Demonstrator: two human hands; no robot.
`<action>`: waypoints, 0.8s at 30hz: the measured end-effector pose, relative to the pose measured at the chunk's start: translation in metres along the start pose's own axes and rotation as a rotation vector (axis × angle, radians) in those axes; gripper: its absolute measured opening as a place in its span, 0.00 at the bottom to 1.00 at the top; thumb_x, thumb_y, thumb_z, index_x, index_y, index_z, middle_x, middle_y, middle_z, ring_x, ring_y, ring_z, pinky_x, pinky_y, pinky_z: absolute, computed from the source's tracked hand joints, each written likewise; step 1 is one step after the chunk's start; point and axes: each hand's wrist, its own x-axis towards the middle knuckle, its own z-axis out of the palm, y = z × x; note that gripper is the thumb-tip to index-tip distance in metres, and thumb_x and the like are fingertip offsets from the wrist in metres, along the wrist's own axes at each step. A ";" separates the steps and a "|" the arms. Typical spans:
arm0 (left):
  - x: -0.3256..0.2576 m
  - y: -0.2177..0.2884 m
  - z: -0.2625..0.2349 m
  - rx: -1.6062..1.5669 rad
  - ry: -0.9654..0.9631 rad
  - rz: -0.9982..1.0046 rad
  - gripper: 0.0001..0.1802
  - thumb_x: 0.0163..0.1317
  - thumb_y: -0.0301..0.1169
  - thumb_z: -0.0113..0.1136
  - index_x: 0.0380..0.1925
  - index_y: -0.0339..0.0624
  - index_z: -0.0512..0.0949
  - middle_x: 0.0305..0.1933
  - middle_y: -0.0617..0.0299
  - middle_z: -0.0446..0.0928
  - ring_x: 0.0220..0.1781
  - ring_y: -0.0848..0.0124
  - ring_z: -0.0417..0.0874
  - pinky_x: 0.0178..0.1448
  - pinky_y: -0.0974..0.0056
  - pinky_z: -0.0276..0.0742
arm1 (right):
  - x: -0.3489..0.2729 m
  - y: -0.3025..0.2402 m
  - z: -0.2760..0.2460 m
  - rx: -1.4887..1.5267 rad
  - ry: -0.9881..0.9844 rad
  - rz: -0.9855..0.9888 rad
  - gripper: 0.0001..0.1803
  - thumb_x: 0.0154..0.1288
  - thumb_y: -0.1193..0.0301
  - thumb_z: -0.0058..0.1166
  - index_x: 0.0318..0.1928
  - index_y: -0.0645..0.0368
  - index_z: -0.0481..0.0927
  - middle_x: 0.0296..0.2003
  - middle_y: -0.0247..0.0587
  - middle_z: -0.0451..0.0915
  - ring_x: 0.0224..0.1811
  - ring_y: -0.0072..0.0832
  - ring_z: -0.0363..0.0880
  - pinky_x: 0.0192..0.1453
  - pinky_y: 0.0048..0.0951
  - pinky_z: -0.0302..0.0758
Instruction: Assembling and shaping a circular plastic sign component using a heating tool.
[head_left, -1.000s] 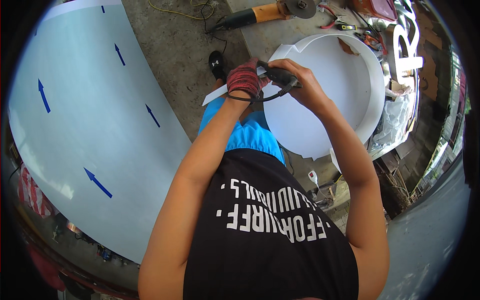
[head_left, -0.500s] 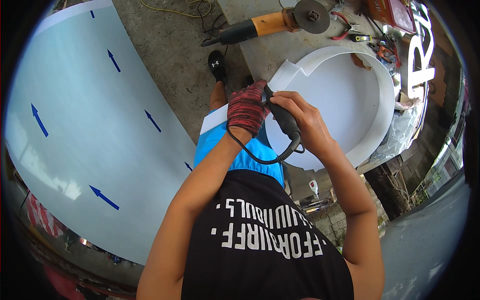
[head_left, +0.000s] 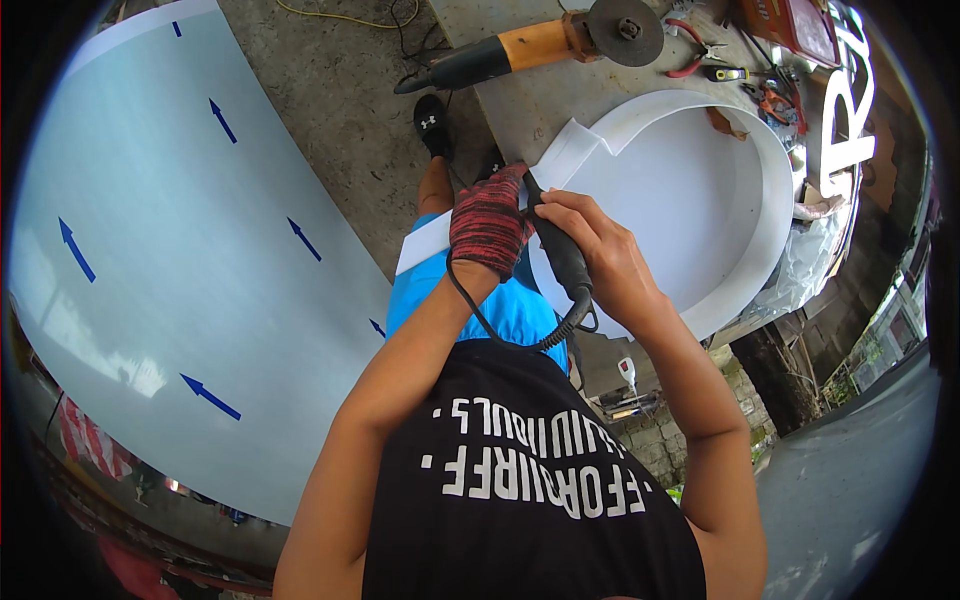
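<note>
Left hand (head_left: pixel 490 225), head view: in a red-and-black knit glove, closed over a white strip (head_left: pixel 425 243), whose free end pokes out on the far left above the blue shorts. Right hand (head_left: pixel 610 250): bare, wrapped around a black corded tool (head_left: pixel 562 250); tool's tip up close to the gloved fingertips. Whether tip touches strip: cannot tell, glove in the way.

Round white panel (head_left: pixel 670 215) lies flat on the bench (head_left: pixel 500 110), just right of both hands. Upright white wall (head_left: pixel 768 205) stands along its top and right side. At upper left the wall kinks sharply outward and seems to run on into the strip under the glove.

Progress, my reading: top and right stretches of the rim walled; left edge near the tool shows no wall, the strip there lying off the rim. Lower edge partly behind the right hand and forearm, so how much is bare there stays uncertain. Strip end loose.

Also on bench, beyond panel: orange-and-black angle grinder (head_left: pixel 515 52), red-handled pliers (head_left: pixel 688 62), neither in hand.
</note>
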 end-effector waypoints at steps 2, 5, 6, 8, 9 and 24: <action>0.000 0.002 -0.002 -0.036 -0.028 -0.010 0.37 0.48 0.33 0.77 0.62 0.46 0.77 0.56 0.50 0.83 0.59 0.51 0.83 0.66 0.48 0.75 | 0.000 0.000 0.000 -0.001 -0.002 0.002 0.27 0.56 0.86 0.57 0.58 0.60 0.77 0.58 0.49 0.78 0.54 0.51 0.84 0.56 0.43 0.84; 0.000 -0.003 0.003 -0.045 0.024 0.032 0.36 0.49 0.34 0.77 0.61 0.46 0.78 0.57 0.52 0.83 0.59 0.52 0.83 0.66 0.49 0.74 | 0.000 0.001 -0.002 -0.002 -0.023 0.008 0.25 0.59 0.84 0.57 0.59 0.58 0.77 0.60 0.49 0.78 0.55 0.52 0.84 0.57 0.42 0.84; 0.000 -0.004 0.005 -0.046 0.027 0.030 0.36 0.49 0.34 0.77 0.61 0.46 0.78 0.57 0.52 0.83 0.59 0.52 0.83 0.66 0.49 0.74 | 0.000 0.002 -0.002 -0.003 -0.040 0.015 0.24 0.62 0.82 0.57 0.59 0.57 0.77 0.62 0.50 0.78 0.57 0.52 0.84 0.58 0.41 0.84; 0.001 -0.008 0.010 -0.045 0.080 0.065 0.34 0.50 0.35 0.76 0.60 0.46 0.78 0.57 0.53 0.83 0.58 0.53 0.84 0.65 0.49 0.75 | 0.001 0.003 -0.002 0.003 -0.039 0.011 0.24 0.62 0.82 0.57 0.59 0.58 0.77 0.62 0.50 0.78 0.56 0.52 0.84 0.58 0.41 0.84; 0.001 -0.008 0.011 -0.046 0.083 0.062 0.34 0.50 0.35 0.76 0.60 0.46 0.78 0.57 0.53 0.83 0.58 0.53 0.84 0.65 0.49 0.75 | 0.002 0.003 -0.002 0.008 -0.036 0.011 0.24 0.62 0.82 0.57 0.59 0.58 0.77 0.62 0.49 0.78 0.56 0.52 0.84 0.58 0.41 0.84; 0.008 -0.014 0.021 0.094 0.286 0.345 0.22 0.49 0.35 0.74 0.47 0.48 0.82 0.42 0.54 0.85 0.47 0.54 0.86 0.53 0.49 0.78 | -0.005 -0.001 0.003 0.051 0.042 -0.034 0.27 0.60 0.84 0.55 0.61 0.57 0.77 0.60 0.48 0.79 0.56 0.54 0.83 0.59 0.43 0.83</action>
